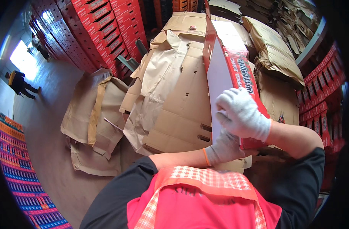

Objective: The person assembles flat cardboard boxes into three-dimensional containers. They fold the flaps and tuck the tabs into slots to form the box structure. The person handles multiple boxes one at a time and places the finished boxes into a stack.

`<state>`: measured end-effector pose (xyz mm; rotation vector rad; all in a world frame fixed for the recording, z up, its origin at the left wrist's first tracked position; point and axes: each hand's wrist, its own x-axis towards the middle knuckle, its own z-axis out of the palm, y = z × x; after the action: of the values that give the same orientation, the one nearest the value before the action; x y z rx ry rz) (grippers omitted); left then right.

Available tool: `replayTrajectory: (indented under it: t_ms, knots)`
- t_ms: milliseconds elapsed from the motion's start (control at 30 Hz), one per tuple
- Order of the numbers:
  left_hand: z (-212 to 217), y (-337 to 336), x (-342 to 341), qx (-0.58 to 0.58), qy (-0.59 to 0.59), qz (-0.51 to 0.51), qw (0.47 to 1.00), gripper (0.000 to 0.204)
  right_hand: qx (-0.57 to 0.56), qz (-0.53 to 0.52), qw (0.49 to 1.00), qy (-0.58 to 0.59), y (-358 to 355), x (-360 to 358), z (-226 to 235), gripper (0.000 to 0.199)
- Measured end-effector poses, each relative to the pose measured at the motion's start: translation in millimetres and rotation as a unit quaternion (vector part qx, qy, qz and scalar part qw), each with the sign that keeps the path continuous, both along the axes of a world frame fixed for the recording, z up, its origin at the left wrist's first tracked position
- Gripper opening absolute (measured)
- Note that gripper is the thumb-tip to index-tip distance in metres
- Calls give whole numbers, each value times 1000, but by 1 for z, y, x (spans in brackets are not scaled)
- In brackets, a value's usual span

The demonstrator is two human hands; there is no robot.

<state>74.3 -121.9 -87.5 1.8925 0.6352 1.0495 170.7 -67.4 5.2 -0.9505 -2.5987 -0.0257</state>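
A red printed cardboard box (254, 103) with a white inside and raised sides stands in front of me, its long side pointing away. My right hand (245, 114), in a white knitted glove, is closed with fingers curled over the near part of the box; whatever lies within the fingers is hidden. Just below it, at the box's near end, my left hand (224, 149) wears a greyish glove with an orange cuff. My right hand and the box cover its fingers. Beside the box, to the left, lies a flat brown cardboard sheet (186, 103) with slots.
Crumpled brown paper (153, 87) lies left of the sheet, and more folded wrapping (92, 118) rests on the floor. Tall stacks of red crates (105, 30) rise behind. Wrapped bundles (275, 49) lie far right, near red stacked boxes (323, 99). A person (21, 84) walks far left.
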Motion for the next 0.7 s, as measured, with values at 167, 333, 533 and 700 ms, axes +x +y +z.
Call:
replayTrajectory:
  t_ms: [167, 333, 533, 700]
  knots:
    - [5, 1, -37, -50, -213, 24, 975, 120, -110, 21, 961, 253, 31, -42, 27, 41]
    - [11, -9, -52, -110, -200, 21, 973, 127, -423, -384, 684, 453, 100, -33, 55, 29]
    - [19, -26, -85, -244, 50, -176, 952, 91, -28, 9, 999, 38, 109, -22, -32, 34]
    - [6, -2, -176, 5, 101, -82, 991, 46, -19, -304, 925, -227, 105, 66, -124, 8]
